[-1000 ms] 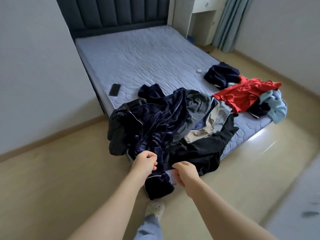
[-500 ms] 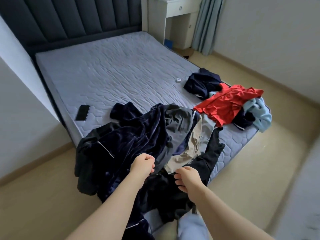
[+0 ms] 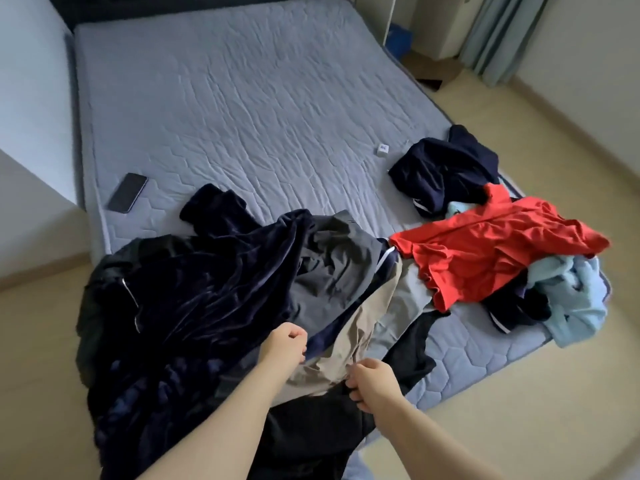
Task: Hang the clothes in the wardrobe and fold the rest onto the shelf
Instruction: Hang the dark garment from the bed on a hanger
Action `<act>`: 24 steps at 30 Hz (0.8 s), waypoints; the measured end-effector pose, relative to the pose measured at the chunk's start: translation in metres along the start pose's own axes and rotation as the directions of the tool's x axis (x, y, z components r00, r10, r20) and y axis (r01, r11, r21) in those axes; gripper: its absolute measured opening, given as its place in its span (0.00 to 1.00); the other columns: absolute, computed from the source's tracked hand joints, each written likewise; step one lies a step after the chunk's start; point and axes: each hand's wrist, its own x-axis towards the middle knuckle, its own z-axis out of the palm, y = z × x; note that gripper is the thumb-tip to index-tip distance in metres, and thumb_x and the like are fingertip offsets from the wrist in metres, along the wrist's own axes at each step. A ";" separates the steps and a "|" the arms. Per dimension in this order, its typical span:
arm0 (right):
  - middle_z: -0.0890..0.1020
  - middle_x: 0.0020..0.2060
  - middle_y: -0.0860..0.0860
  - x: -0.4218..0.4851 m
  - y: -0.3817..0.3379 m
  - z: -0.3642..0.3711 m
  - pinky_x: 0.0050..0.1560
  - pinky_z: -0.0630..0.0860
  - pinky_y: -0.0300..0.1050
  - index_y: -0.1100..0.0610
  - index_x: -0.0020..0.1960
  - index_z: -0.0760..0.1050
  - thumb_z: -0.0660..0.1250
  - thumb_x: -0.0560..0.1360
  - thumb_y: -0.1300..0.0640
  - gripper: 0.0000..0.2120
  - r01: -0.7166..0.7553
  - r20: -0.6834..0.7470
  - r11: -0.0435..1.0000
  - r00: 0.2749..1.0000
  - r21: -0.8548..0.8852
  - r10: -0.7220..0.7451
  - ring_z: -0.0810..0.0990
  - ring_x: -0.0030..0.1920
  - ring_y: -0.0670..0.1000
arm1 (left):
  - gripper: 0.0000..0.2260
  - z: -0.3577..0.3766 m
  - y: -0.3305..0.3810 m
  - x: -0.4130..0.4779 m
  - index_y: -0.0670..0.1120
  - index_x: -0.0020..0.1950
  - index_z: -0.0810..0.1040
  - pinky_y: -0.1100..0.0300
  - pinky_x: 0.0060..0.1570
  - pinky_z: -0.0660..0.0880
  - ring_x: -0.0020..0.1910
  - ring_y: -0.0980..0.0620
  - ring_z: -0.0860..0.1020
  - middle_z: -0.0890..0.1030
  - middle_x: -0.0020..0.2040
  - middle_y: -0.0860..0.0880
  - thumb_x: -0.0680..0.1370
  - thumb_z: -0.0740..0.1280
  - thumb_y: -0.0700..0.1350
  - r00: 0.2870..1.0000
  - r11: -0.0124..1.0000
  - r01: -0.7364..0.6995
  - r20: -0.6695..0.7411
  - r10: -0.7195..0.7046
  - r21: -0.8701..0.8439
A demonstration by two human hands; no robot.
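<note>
Clothes are heaped on the near corner of the mattress (image 3: pixel 242 98). Uppermost, a navy velvet garment (image 3: pixel 207 299), glossy, crumpled and edged with pale piping, is gripped in the curled left hand (image 3: pixel 285 344). By the right hand (image 3: pixel 372 379) black fabric (image 3: pixel 412 348) is pinched beside a beige garment (image 3: pixel 349 327). A red garment (image 3: pixel 485 251) is piled further right.

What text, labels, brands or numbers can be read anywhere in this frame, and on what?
None can be read.
Small white object on the mattress: dark mark, too small to read.
Phone: dark screen, no text.
Clothes: no print or label visible.
</note>
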 end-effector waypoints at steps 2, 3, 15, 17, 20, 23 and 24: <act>0.73 0.33 0.53 0.018 0.001 -0.016 0.26 0.61 0.39 0.59 0.41 0.71 0.58 0.75 0.63 0.05 -0.038 0.002 0.999 0.999 -0.035 0.039 0.67 0.28 0.51 | 0.07 0.011 0.004 0.012 0.49 0.45 0.74 0.61 0.41 0.72 0.39 0.51 0.77 0.78 0.41 0.50 0.78 0.57 0.42 1.000 0.998 0.027 -0.016 -0.026 0.061; 0.73 0.32 0.53 0.036 -0.001 -0.022 0.26 0.61 0.38 0.59 0.40 0.70 0.58 0.75 0.63 0.06 -0.053 0.006 0.997 0.999 -0.049 0.053 0.67 0.28 0.51 | 0.07 0.020 0.004 0.026 0.49 0.45 0.74 0.60 0.43 0.72 0.43 0.49 0.78 0.78 0.43 0.50 0.78 0.57 0.42 0.999 0.995 0.047 -0.027 -0.045 0.087; 0.74 0.32 0.52 0.154 0.015 -0.012 0.27 0.64 0.38 0.57 0.42 0.71 0.57 0.75 0.63 0.06 -0.138 0.063 0.977 0.987 -0.160 0.150 0.69 0.29 0.50 | 0.25 0.075 -0.019 0.156 0.54 0.72 0.56 0.47 0.64 0.62 0.67 0.42 0.63 0.54 0.74 0.48 0.78 0.61 0.46 0.907 0.959 0.241 -0.385 -0.169 0.147; 0.75 0.32 0.52 0.172 0.024 -0.004 0.27 0.65 0.36 0.57 0.40 0.71 0.57 0.75 0.63 0.07 -0.146 0.065 0.976 0.985 -0.163 0.158 0.69 0.29 0.50 | 0.26 0.083 -0.032 0.176 0.53 0.73 0.53 0.46 0.66 0.60 0.70 0.43 0.59 0.49 0.76 0.47 0.78 0.60 0.50 0.880 0.955 0.275 -0.428 -0.203 0.113; 0.76 0.34 0.51 0.186 0.034 0.008 0.31 0.69 0.39 0.55 0.40 0.72 0.58 0.76 0.62 0.08 -0.129 0.049 0.986 0.990 -0.103 0.135 0.72 0.32 0.50 | 0.25 0.089 -0.055 0.199 0.51 0.74 0.53 0.46 0.65 0.61 0.71 0.44 0.58 0.47 0.76 0.46 0.79 0.59 0.50 0.870 0.947 0.274 -0.463 -0.170 0.167; 0.77 0.35 0.51 0.192 0.041 0.021 0.34 0.70 0.40 0.54 0.42 0.73 0.58 0.76 0.61 0.07 -0.134 0.037 0.991 0.990 -0.002 0.134 0.73 0.33 0.50 | 0.20 0.085 -0.070 0.217 0.47 0.71 0.62 0.45 0.62 0.68 0.64 0.41 0.68 0.60 0.72 0.45 0.79 0.59 0.44 0.875 0.958 0.280 -0.427 -0.227 0.065; 0.77 0.35 0.51 0.191 0.044 0.026 0.35 0.71 0.40 0.54 0.43 0.73 0.58 0.77 0.61 0.07 -0.141 0.046 0.990 0.989 0.008 0.141 0.73 0.33 0.50 | 0.18 0.081 -0.074 0.217 0.46 0.68 0.66 0.45 0.59 0.71 0.61 0.40 0.71 0.67 0.68 0.43 0.78 0.59 0.42 0.868 0.961 0.276 -0.425 -0.257 -0.019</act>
